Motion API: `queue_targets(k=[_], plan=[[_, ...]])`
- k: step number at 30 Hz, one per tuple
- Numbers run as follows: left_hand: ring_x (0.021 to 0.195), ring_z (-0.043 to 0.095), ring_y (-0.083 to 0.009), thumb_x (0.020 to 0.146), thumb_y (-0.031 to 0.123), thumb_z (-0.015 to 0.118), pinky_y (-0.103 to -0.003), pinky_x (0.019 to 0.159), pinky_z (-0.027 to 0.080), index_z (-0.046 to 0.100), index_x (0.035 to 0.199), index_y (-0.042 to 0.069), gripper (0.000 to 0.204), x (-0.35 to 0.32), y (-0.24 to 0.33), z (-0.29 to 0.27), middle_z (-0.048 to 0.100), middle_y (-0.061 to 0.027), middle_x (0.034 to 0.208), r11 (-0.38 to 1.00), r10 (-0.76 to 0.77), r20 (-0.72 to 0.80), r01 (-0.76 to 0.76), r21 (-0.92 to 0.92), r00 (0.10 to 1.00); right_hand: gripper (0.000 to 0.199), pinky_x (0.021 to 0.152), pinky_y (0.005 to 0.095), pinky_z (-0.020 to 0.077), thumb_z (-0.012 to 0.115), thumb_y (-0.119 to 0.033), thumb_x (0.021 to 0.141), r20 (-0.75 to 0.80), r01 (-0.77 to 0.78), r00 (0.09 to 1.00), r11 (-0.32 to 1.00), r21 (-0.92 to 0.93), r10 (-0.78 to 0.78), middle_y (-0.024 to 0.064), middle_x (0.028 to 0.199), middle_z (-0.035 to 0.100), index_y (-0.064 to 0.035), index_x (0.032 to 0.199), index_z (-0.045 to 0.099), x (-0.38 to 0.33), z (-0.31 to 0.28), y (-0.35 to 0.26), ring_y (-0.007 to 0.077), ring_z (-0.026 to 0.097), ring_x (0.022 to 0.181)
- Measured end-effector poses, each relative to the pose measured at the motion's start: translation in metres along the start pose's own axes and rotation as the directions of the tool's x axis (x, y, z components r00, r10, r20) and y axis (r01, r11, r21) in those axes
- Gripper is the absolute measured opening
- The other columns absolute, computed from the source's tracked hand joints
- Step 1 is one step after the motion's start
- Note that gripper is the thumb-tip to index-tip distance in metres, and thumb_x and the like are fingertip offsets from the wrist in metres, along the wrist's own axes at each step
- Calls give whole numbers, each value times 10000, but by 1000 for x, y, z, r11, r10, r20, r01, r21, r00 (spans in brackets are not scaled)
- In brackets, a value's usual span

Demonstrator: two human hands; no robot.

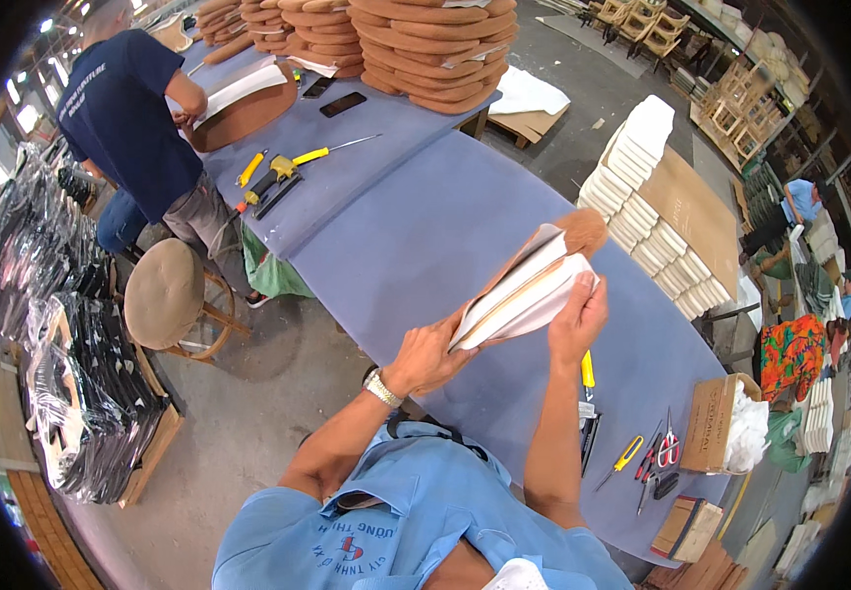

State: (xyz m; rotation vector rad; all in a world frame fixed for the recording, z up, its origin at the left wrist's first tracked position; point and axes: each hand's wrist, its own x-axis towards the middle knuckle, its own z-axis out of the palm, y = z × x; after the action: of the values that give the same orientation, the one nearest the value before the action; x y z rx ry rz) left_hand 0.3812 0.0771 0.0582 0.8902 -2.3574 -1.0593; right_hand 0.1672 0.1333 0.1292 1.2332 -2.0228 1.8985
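Seat pad (532, 285) on edge btwn both hands, long axis toward upper right.

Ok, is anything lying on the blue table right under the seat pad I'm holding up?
Nothing visible does. Both hands, left and right, hold the seat pad tilted above bare blue table. The nearest tools, a yellow-handled screwdriver and scissors, lie off to your right.

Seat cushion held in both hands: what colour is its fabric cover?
Brown fabric at the far end of the seat cushion, white lining over the rest; the head view shows it.
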Motion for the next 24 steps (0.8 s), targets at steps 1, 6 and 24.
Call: queue_targets(k=[1, 6, 24], plan=[[916, 717, -466, 922, 322, 716, -539, 786, 570, 412, 1583, 90, 764, -3, 3, -8, 730, -279, 1128, 998, 62, -6, -62, 19, 998, 334, 698, 359, 457, 468, -251, 1129, -23, -15, 1000, 1000, 2, 15, 104, 823, 616, 10, 948, 572, 0, -3, 8, 188, 514, 723], [856, 726, -427, 946, 431, 671, -518, 725, 561, 479, 1539, 76, 717, -6, 35, -48, 756, -229, 1020, 985, 14, 245, -56, 164, 970, 329, 790, 311, 495, 481, -292, 1132, 33, -413, 896, 802, 432, 444, 34, 983, 680, -6, 1048, 620, -20, -17, 72, 121, 590, 868], [1471, 427, -442, 878, 258, 774, -461, 1170, 427, 281, 1621, 1, 928, 138, 48, 110, 349, -261, 1653, 837, 505, 324, -546, 44, 800, 382, 716, 379, 483, 513, -330, 1089, -73, -668, 732, 735, 114, 677, 94, 797, 651, 9, 1004, 666, -104, -55, 155, 168, 576, 756]])
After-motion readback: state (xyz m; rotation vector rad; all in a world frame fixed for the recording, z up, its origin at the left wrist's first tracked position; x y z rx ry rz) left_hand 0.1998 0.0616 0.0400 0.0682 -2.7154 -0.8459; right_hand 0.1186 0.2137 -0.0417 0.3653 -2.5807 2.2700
